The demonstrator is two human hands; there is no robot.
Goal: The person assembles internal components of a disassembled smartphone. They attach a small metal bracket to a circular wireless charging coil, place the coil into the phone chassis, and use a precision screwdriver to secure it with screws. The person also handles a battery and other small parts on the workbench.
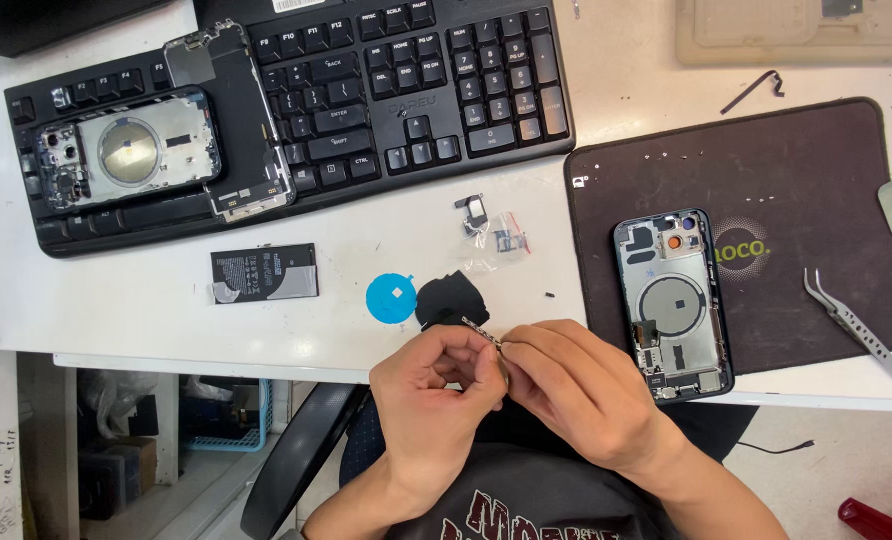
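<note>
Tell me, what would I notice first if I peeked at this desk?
Probably the two hands, left hand and right hand, pinching a tiny metal part at the desk's near edge. Next, the opened phone shell on the dark mat to the right, and the bright blue round sticker mid-desk.

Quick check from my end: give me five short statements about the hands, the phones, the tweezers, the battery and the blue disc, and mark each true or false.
1. Both hands, left hand and right hand, pinch one small part together at the desk edge. True.
2. The opened phone lies on the dark mat. True.
3. The tweezers are in the right hand. False: they lie on the mat, right of the phone, untouched.
4. The battery sits on the keyboard. False: it lies on the white desk below the keyboard; a phone frame rests on the keyboard.
5. The blue disc lies beside a black piece. True.
</note>
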